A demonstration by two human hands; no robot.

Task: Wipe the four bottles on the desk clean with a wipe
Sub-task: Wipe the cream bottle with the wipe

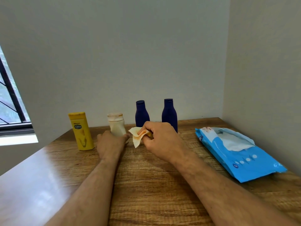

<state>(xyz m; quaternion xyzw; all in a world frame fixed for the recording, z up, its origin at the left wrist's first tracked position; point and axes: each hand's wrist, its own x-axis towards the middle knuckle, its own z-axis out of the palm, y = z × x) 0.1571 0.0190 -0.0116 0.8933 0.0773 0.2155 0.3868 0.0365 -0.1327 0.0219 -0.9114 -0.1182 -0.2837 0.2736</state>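
Observation:
Four bottles stand in a row at the back of the wooden desk (146,185): a yellow bottle (81,131) at the left, a cream bottle (116,125) with stains round its cap, and two dark blue bottles (141,113) (169,112). My left hand (110,143) grips the lower part of the cream bottle. Just to its right, my right hand (160,138) holds a crumpled wipe (137,137) stained orange, close to the cream bottle and in front of the blue bottles.
An open blue pack of wipes (236,154) lies on the desk at the right, a white wipe sticking out of its top. Walls close the desk at the back and right. A window (9,103) is at the left.

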